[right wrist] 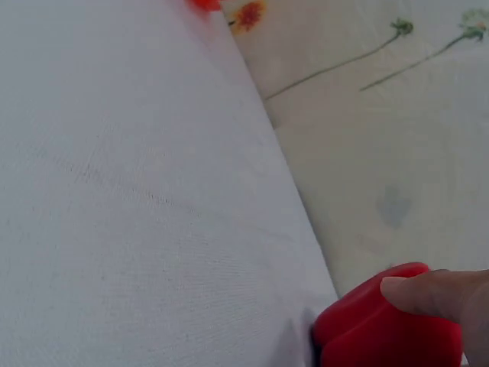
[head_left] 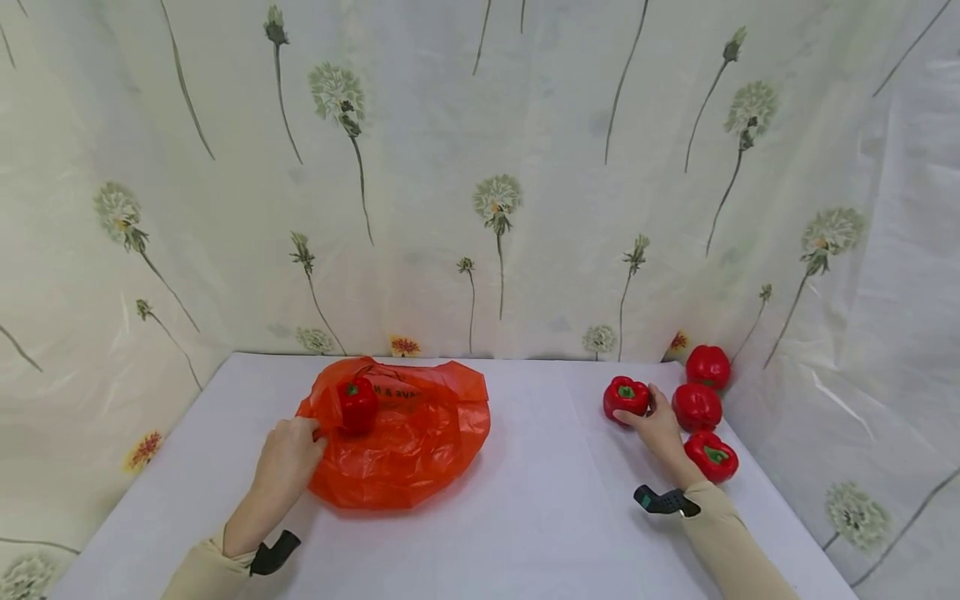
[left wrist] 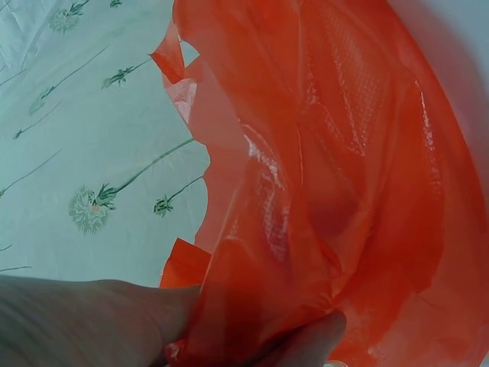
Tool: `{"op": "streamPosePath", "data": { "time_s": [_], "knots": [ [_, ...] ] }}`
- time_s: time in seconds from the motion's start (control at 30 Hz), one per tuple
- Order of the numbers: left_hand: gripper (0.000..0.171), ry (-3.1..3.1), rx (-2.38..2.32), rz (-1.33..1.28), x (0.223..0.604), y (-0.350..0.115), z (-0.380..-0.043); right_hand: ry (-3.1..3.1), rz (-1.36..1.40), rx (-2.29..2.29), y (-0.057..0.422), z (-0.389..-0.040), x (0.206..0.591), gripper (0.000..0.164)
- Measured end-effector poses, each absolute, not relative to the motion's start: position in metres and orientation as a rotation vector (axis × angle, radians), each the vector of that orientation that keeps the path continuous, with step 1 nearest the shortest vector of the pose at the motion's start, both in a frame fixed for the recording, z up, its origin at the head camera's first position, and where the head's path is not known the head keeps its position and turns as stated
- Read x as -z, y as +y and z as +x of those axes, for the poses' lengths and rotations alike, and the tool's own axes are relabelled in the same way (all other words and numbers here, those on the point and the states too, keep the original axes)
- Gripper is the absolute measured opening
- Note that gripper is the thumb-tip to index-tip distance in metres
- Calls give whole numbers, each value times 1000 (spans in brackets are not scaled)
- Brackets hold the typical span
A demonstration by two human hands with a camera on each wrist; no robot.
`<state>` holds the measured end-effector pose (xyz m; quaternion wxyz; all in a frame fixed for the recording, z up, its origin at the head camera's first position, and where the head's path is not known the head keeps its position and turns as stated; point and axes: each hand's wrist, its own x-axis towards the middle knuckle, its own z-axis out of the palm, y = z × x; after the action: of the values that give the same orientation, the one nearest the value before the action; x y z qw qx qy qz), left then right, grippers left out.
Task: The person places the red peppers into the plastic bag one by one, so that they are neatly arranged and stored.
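Note:
At the left of the table, my left hand (head_left: pixel 288 458) pinches the near-left edge of an orange-red plastic bag (head_left: pixel 420 458), its thin film bunched between thumb and fingers in the left wrist view. One red bell pepper (head_left: pixel 358 406) sits at the bag's mouth, partly behind the film. Over on the right, my right hand (head_left: pixel 660 429) grips another red bell pepper (head_left: pixel 625 395), green stem end facing the head camera. In the right wrist view the thumb (right wrist: pixel 420 294) lies along that pepper's side; the other fingers are out of sight there.
Along the table's right edge stand three more red bell peppers, the far one (head_left: pixel 708 367), the middle one (head_left: pixel 697 407) and the near one (head_left: pixel 712 456), just beside my right hand. A white cloth covers the table (head_left: pixel 525 500). Dandelion-print curtains (head_left: pixel 420 167) hang behind and at both sides.

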<state>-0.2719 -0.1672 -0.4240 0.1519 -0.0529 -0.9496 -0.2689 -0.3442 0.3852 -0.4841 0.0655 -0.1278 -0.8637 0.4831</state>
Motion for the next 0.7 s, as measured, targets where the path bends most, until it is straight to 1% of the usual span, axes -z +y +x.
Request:
{"op": "streamPosePath", "data": {
  "time_s": [0.33,0.7],
  "knots": [
    [7,-2718,746,-162,426,-167,-272,-2501,-474,-1525,388,-350,502,99],
    [6,-2727,751,-155,425,-166,-272,-2455,-502,-1563,388,-351,505,101]
  ]
}}
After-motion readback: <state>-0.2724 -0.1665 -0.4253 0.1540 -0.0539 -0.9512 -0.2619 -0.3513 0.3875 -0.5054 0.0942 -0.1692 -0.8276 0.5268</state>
